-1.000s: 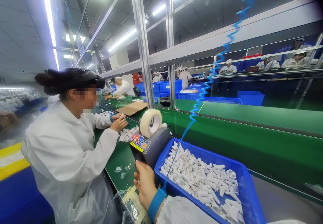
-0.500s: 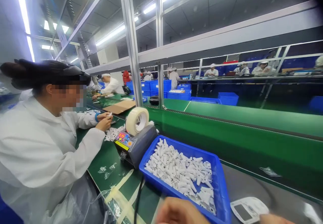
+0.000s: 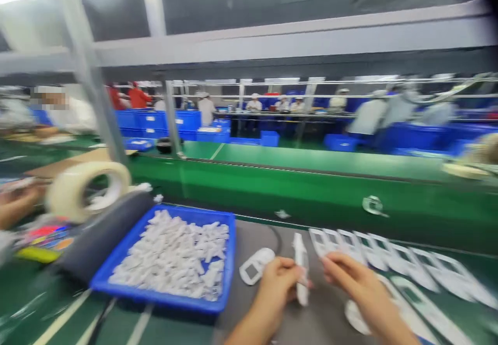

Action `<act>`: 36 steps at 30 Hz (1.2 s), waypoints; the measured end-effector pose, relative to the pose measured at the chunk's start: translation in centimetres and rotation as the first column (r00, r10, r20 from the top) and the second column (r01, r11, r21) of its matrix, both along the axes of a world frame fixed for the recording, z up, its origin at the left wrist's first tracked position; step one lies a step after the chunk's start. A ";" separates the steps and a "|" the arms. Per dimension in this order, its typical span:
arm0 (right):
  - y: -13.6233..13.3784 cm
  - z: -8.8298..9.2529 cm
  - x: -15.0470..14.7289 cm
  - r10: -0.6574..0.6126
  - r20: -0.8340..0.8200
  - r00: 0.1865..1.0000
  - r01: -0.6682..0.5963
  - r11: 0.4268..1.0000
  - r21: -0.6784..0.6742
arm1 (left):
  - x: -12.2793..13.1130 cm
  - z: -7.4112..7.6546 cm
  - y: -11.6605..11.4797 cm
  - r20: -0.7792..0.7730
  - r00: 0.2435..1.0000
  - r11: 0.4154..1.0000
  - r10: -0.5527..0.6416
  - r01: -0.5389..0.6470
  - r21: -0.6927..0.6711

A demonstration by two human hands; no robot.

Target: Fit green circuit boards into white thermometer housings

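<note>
My left hand (image 3: pixel 274 288) pinches a thin white plastic casing (image 3: pixel 301 267), held upright with its narrow edge towards me. Just right of it is my right hand (image 3: pixel 361 288), fingers stretched towards the casing but apart from it. Nothing shows in those fingers, though motion blurs them. Beneath and beside the right hand lie long white casings (image 3: pixel 431 303). Behind it runs a slanted row of several white casings with window cut-outs (image 3: pixel 402 259). Another white casing with a grey window (image 3: pixel 254 267) rests on the dark mat (image 3: pixel 249 236), left of my left hand.
A blue bin (image 3: pixel 227 288) full of small white plastic parts stands at left. Beyond it are a tape dispenser (image 3: pixel 105 236) with a large tape roll (image 3: pixel 64 194) and a co-worker's hand (image 3: pixel 19 205). A green conveyor (image 3: pixel 257 184) crosses behind, under a metal frame (image 3: pixel 252 49).
My view has swung right, bringing the row of casings into sight. Both hands have come further into view, and the upright casing now shows in my left hand.
</note>
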State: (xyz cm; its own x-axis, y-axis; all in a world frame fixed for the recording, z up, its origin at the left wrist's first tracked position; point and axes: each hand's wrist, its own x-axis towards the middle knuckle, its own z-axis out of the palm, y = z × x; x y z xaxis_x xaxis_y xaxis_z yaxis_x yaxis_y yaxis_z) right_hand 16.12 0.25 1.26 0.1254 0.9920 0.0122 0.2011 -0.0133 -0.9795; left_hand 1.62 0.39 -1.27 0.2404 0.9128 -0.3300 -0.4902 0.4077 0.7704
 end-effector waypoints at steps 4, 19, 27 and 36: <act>0.7 0.1 -0.9 -0.036 -0.195 0.980 0.021 0.997 -0.080 | -0.4 0.8 0.5 0.006 0.996 0.993 -0.094 0.094 0.068; -0.7 0.9 -2.1 0.037 -0.248 0.968 -0.056 0.996 -0.069 | -0.4 2.0 0.1 0.027 0.988 0.984 -0.151 0.147 0.102; -0.7 0.8 -2.2 0.045 -0.260 0.965 -0.073 0.993 -0.097 | -0.3 1.7 0.2 0.039 0.989 0.985 -0.142 0.138 0.102; -0.8 0.6 -2.6 0.007 -0.275 0.961 -0.043 0.991 -0.126 | -0.4 2.0 -0.1 0.001 0.988 0.977 -0.157 0.155 0.147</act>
State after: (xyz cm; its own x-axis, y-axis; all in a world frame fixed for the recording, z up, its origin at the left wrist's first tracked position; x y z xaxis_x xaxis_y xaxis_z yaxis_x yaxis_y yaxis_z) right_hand 13.51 -0.50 1.82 0.0808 0.9856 -0.1482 -0.0719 -0.1426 -0.9872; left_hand 1.22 0.25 0.69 0.3869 0.9019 -0.1921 -0.4394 0.3635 0.8215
